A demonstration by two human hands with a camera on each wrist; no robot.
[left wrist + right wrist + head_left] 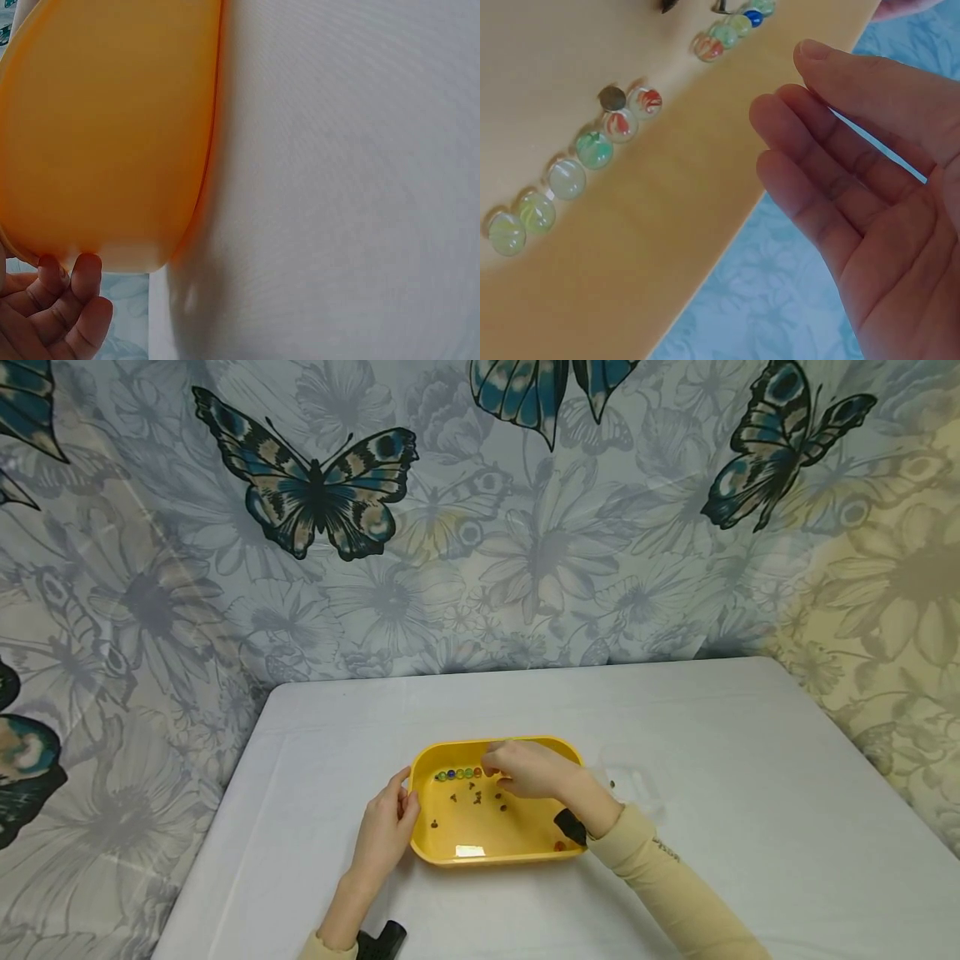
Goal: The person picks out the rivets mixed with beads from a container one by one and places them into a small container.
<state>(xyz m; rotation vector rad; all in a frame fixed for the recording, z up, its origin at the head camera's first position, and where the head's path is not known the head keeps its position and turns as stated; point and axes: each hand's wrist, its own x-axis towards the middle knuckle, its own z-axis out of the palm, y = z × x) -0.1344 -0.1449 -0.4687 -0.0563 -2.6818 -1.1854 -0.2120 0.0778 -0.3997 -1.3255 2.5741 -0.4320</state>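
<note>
A yellow tray [465, 843] lies on the table with glass marbles and small dark metal pieces in it. My left hand [388, 822] grips the tray's left end; in the left wrist view its fingertips [87, 266] press against the tray's outer wall. Over the back of the tray is my right hand [528, 768], fingers loosely bent and nothing showing between them. In the right wrist view, a line of clear marbles [594, 150] with green, yellow and red swirls runs beside that hand. A round-headed tack [613, 97] touches one of them. Farther along sits a blue marble [753, 19] among others.
Several tack-like pieces [477, 798] are scattered on the tray floor, and an orange marble [559, 846] sits in its front right corner. A clear plastic container [633, 785] stands right of the tray. White cloth covers the table [337, 735]; a butterfly-print curtain [450, 610] hangs behind.
</note>
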